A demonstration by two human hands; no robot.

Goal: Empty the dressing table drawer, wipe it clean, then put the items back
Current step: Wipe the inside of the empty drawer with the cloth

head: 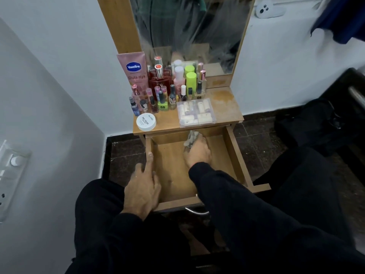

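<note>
The wooden drawer (236, 155) of the dressing table is pulled out, and only the cloth and my right hand are inside it. My right hand (197, 153) grips a crumpled grey cloth (191, 138) against the drawer floor near the back. My left hand (144, 184) rests on the drawer's left wall near the front corner, its thumb lying along the rim. On the tabletop (227, 107) stand a pink Vaseline tube (134, 70), several nail polish and perfume bottles (167, 89), a white round tub (146, 122) and a clear plastic box (195, 112).
A mirror (189, 30) rises behind the tabletop. A white wall with a switch panel (9, 175) is close on the left. Dark tiled floor (260, 143) surrounds the table. A dark bag (316, 123) lies at the right. A metal handle (197, 211) shows under the drawer front.
</note>
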